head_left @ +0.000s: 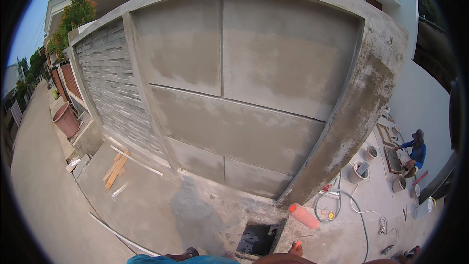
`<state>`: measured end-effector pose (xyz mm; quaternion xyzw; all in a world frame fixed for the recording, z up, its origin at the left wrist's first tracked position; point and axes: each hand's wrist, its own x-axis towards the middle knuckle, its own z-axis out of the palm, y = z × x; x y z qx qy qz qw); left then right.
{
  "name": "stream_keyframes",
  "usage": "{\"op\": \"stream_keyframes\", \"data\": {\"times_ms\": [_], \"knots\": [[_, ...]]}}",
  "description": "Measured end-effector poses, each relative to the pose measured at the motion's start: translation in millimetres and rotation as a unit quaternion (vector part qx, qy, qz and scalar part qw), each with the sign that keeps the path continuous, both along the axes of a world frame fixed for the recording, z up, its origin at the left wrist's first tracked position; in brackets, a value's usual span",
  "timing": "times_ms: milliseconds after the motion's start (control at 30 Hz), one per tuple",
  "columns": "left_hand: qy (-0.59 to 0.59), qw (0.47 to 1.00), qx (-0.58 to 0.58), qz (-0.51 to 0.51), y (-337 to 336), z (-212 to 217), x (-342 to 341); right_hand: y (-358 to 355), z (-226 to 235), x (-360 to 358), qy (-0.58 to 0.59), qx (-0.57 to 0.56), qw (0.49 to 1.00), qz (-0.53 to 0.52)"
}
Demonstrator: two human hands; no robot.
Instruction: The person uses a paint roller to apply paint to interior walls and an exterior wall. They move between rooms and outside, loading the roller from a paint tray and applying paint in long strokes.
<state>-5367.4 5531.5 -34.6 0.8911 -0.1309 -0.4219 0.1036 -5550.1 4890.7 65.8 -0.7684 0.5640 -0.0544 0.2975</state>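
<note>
At the lower edge my right hand [296, 249] is closed round the orange handle of a paint roller [304, 216]. The roller's fluffy cover is pinkish orange, with an orange end, and sits on a thin bent wire frame. It is held up in front of the foot of a grey plastered wall [244, 112], apart from it. Darker, damp-looking patches mark the wall's panels, which are split by narrow grooves. A rough, stained pillar [364, 102] forms the wall's right end. My left hand does not show. A skin-coloured shape at the bottom right is too cut off to tell.
A square pit [258, 238] with dark water opens near my feet. Hoses and cables [364, 220] cross the floor at right. There a co-worker in blue [417, 151] crouches by a mortar tray [392, 160] and buckets [359, 172]. Wood planks [117, 168] lie left.
</note>
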Motion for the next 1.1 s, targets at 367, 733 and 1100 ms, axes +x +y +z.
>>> {"op": "stream_keyframes", "data": {"times_ms": [367, 733, 1100], "knots": [[-0.124, 0.966, -0.104, 0.201, -42.2, 34.2, 42.8, -221.5, 521.4, 249.6, -0.574, -0.203, 0.786, 0.107], [-0.073, 0.997, 0.026, -0.026, 22.0, 13.1, -25.4, -111.5, -42.4, 53.8, 0.052, -0.053, 0.996, 0.051], [-0.134, 0.99, -0.013, -0.045, 1.4, 14.8, 28.9, -85.2, 255.0, 108.7, -0.449, -0.003, 0.893, -0.021]]}}
